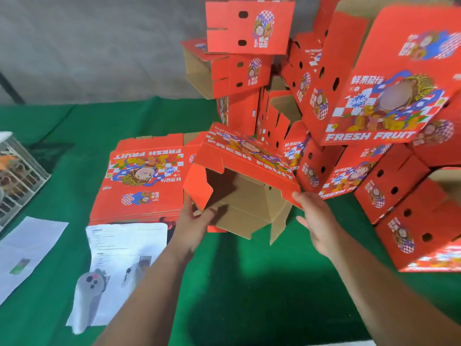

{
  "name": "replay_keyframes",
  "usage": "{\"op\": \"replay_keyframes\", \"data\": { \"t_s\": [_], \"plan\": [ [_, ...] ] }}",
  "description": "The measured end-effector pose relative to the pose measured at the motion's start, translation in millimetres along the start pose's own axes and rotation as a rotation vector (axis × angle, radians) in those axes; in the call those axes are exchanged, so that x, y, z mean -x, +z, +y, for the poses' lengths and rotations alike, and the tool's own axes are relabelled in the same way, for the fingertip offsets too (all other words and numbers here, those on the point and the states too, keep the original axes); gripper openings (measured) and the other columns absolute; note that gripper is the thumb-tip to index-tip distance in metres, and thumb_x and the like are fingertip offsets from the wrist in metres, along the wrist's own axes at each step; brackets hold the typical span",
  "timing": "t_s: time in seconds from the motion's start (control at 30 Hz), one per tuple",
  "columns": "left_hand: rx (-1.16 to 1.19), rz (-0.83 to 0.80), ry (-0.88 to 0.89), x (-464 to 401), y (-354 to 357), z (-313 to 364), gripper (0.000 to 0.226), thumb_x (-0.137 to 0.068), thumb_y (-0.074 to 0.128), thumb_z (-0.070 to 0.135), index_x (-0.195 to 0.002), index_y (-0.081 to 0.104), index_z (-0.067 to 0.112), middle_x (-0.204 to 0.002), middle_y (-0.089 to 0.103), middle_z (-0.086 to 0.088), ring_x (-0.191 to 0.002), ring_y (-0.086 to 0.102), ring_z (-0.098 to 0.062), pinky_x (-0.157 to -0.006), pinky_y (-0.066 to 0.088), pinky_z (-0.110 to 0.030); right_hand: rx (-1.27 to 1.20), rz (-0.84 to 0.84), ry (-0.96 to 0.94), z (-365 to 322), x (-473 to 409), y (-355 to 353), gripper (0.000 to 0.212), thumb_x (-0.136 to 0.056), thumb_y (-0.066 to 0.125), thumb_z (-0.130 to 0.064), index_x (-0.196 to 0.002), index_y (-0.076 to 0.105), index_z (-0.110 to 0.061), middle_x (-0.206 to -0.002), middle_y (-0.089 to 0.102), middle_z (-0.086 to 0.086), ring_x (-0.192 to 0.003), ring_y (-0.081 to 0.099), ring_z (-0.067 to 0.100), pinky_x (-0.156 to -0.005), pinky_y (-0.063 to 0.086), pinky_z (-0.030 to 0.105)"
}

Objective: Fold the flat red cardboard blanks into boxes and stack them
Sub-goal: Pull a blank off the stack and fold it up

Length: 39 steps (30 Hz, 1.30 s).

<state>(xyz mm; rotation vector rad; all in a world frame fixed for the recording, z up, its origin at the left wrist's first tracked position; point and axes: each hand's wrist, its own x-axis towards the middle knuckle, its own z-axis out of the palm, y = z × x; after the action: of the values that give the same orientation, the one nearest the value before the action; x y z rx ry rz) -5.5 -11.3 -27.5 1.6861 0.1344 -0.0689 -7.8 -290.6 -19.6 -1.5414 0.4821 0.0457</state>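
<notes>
I have one half-formed box (245, 186) up off the green table (249, 283), tilted so its open brown inside faces me and its printed red top panel slopes away. My left hand (193, 222) grips the lower left edge of that box, thumb on the brown inner wall and fingers curled behind the red side flap. My right hand (315, 218) holds the right corner of the top panel, thumb pressed on the red edge; the other fingers run under the panel and I cannot tell how they lie. Two brown bottom flaps hang loose below the box. To the left of it, just beside my left hand, lies one stack of flat red blanks (142, 176) on the table, its printed face up; the number of sheets in it is too fine to count. Behind and to the right rises the pile of folded boxes (369, 101), leaning on each other at odd angles; I can make out roughly ten, though several are partly hidden. Near my left forearm lie two white printed sheets (124, 248), and one grey controller (91, 283) rests on the nearer sheet. At the far left edge stands one white wire rack (20, 176).
</notes>
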Motion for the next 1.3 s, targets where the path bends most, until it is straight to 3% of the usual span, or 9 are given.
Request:
{"op": "replay_keyframes", "data": {
  "t_s": [0.13,0.3,0.43,0.63,0.8,0.87,1.03,1.17,1.3],
  "plan": [
    [0.172,0.117,-0.064,5,20,2,0.039,-0.095,0.067,-0.005,-0.127,0.06,0.017,-0.115,0.075,-0.01,-0.104,0.073,-0.027,-0.084,0.059,-0.029,-0.04,-0.039,0.002,0,11,4,0.027,-0.1,0.061,-0.032,-0.124,0.056,-0.02,-0.129,0.064,-0.002,-0.122,0.059,0.017,-0.11,0.043,0.047],
    [0.247,0.181,-0.15,9,40,14,0.018,-0.095,0.066,0.005,-0.105,0.066,0.02,-0.1,0.075,-0.006,-0.082,0.07,-0.018,-0.064,0.057,-0.024,-0.201,0.046,-0.007,-12,19,-1,0.011,-0.101,0.059,-0.032,-0.112,0.056,-0.033,-0.121,0.061,-0.008,-0.111,0.057,0.009,-0.1,0.042,0.043],
    [0.253,0.108,-0.076,16,54,24,0.039,-0.086,0.073,0.021,-0.123,0.062,0.028,-0.09,0.075,0.017,-0.082,0.07,-0.006,-0.072,0.055,-0.024,-0.249,0.052,-0.036,-16,28,-9,0.022,-0.092,0.064,-0.046,-0.113,0.057,-0.044,-0.121,0.062,-0.016,-0.114,0.056,0.011,-0.1,0.041,0.045],
    [0.358,0.061,-0.153,41,88,21,0.042,-0.076,0.065,0.018,-0.117,0.062,0.025,-0.111,0.073,0.001,-0.107,0.068,-0.023,-0.091,0.058,-0.042,-0.496,0.118,0.015,5,46,9,0.035,-0.103,0.057,-0.04,-0.137,0.058,-0.037,-0.126,0.07,-0.007,-0.122,0.063,0.016,-0.111,0.041,0.048],
    [0.284,0.027,-0.148,49,93,26,0.05,-0.08,0.072,0.023,-0.125,0.055,0.036,-0.122,0.07,0.004,-0.118,0.064,-0.022,-0.103,0.049,-0.047,-0.307,0.106,-0.187,-3,57,-2,0.02,-0.104,0.053,-0.036,-0.108,0.072,-0.041,-0.108,0.077,-0.012,-0.105,0.072,0.011,-0.091,0.052,0.038],
    [0.323,0.005,-0.138,49,97,27,0.048,-0.09,0.067,0.009,-0.126,0.051,0.036,-0.119,0.07,0.001,-0.104,0.069,-0.02,-0.092,0.059,-0.042,-0.231,0.083,-0.272,-7,64,-3,0.019,-0.097,0.058,-0.042,-0.109,0.072,-0.037,-0.11,0.077,-0.009,-0.096,0.072,0.005,-0.081,0.053,0.03],
    [0.382,0.137,-0.013,46,88,38,0.048,-0.1,0.054,0.007,-0.139,0.049,0.035,-0.087,0.068,0.009,-0.077,0.059,-0.014,-0.078,0.055,-0.03,-0.129,0.188,-0.424,-9,74,-8,0.02,-0.093,0.058,-0.049,-0.107,0.073,-0.045,-0.127,0.056,-0.015,-0.109,0.058,0.007,-0.097,0.044,0.035],
    [0.435,0.226,0.005,45,75,59,0.038,-0.099,0.058,0.014,-0.136,0.057,0.024,-0.085,0.067,-0.002,-0.076,0.055,-0.019,-0.073,0.052,-0.034,-0.198,0.342,-0.503,-7,80,-15,0.022,-0.086,0.061,-0.055,-0.107,0.062,-0.047,-0.143,0.042,0.013,-0.106,0.057,-0.004,-0.083,0.045,0.014],
    [0.425,0.231,0.013,37,70,83,0.027,-0.098,0.061,0.017,-0.125,0.064,0.016,-0.074,0.068,0.002,-0.063,0.055,-0.019,-0.05,0.043,-0.024,-0.149,0.462,-0.56,-7,78,-29,0.039,-0.087,0.052,-0.058,-0.125,0.06,-0.05,-0.148,0.043,0.018,-0.135,0.047,0.026,-0.108,0.044,0.044]
  ]
}}
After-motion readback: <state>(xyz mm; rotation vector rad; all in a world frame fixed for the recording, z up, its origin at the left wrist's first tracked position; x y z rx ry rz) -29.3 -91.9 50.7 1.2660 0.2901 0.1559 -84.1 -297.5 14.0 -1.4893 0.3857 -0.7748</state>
